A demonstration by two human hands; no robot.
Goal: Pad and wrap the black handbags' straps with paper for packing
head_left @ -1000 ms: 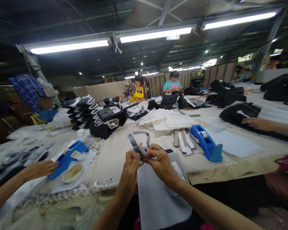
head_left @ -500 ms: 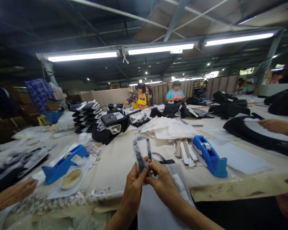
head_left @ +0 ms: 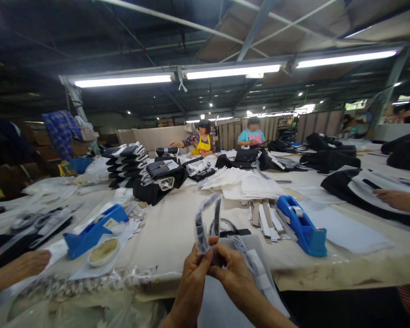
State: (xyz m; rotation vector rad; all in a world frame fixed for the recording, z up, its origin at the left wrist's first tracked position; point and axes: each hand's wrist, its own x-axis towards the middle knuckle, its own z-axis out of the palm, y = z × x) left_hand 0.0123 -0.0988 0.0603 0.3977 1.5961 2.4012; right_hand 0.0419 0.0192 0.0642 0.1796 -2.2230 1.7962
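Note:
Both my hands meet at the bottom centre over the near table edge. My left hand (head_left: pixel 195 272) and my right hand (head_left: pixel 230 269) are closed on a dark strap wrapped in clear plastic (head_left: pixel 205 218). The strap loops up above my fingers in a narrow arch. A white sheet of paper (head_left: pixel 259 269) lies under my hands, with a small black piece (head_left: pixel 235 233) just beyond them.
A blue tape dispenser (head_left: pixel 302 225) stands to my right, beside strips of paper (head_left: pixel 264 214). Another blue dispenser (head_left: pixel 94 230) and a small dish (head_left: pixel 103 251) are at left. Co-workers' hands (head_left: pixel 27 264) (head_left: pixel 394 199) rest at both sides. Black bags (head_left: pixel 157 175) are stacked further back; two people sit at the far end.
The strap loop has risen and stands more upright between my hands. My hands shifted lower and slightly right in view. The co-worker's hand at left drew back towards the table edge.

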